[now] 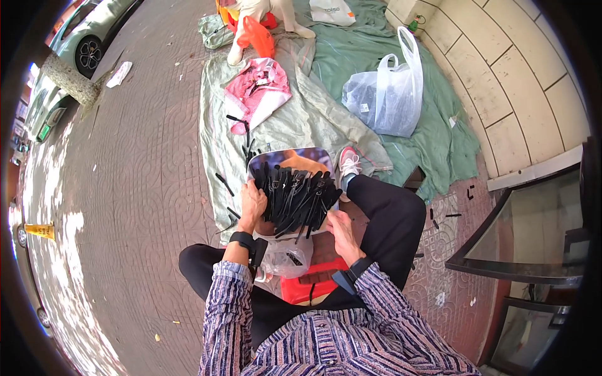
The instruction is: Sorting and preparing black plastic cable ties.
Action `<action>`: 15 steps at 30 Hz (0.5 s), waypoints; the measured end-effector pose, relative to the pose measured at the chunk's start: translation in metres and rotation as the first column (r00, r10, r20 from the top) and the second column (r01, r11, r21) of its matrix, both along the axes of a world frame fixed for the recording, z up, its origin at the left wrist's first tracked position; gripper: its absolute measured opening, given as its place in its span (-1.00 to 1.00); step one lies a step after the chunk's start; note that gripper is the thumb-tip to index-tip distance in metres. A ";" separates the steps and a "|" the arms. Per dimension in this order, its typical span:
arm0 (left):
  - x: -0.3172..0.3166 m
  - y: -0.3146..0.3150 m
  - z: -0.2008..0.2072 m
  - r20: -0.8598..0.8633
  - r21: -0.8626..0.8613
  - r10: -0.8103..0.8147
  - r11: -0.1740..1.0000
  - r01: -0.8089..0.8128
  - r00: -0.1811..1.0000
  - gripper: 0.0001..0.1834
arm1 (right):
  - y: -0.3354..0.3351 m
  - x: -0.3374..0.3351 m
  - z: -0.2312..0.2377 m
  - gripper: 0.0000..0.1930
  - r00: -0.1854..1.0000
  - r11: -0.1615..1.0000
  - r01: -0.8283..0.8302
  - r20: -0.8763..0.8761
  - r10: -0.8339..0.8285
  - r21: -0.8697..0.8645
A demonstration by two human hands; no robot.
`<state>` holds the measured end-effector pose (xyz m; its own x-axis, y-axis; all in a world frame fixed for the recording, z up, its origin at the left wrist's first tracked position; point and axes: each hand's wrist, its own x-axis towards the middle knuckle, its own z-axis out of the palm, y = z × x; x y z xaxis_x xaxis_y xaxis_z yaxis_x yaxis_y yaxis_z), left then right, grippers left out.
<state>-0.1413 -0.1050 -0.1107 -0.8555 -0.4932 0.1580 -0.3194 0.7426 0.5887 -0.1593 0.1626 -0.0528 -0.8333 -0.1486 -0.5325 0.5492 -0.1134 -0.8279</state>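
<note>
A square board with rounded corners and a printed picture (316,155) lies in front of me, at about knee height. Heaped across it are many thin black straps (295,194), some with small shiny buckles. At the left side of the heap, my left hand (253,203) has its fingers curled in at the board's edge. My right hand (342,233) is closed at the lower right of the heap, fingertips against the strap ends. What exactly each hand grips is too small to make out. Under the board's near edge hangs a clear plastic bag (285,255).
Green tarps (338,56) cover the paving ahead. On them lie a pink-and-white bag (260,88), a white plastic bag of dark items (392,94) and loose black straps (224,183). Another person (269,12) is at the far end. A tiled wall (501,69) and glass-panelled frame (520,219) stand right.
</note>
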 end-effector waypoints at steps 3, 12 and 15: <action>-0.012 0.017 0.011 -0.007 0.078 -0.044 0.996 0.045 0.999 -0.62 | 0.004 -0.028 -0.012 -0.53 0.989 0.981 -0.147 0.037 0.144 0.129; -0.024 0.020 0.023 -0.042 0.163 -0.175 0.970 0.179 0.984 -0.58 | -0.037 -0.031 0.003 -0.52 0.930 0.884 -0.220 -0.185 0.318 0.412; -0.027 0.026 0.029 0.089 0.129 -0.070 0.990 0.058 0.994 -0.58 | -0.029 -0.036 0.000 -0.52 0.946 0.915 -0.225 -0.150 0.287 0.334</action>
<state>-0.1684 -0.0791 -0.0817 -0.8940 -0.4477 0.0159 -0.3315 0.6851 0.6486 -0.1950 0.1340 -0.0527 -0.8792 -0.2253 -0.4199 0.3518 0.2876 -0.8908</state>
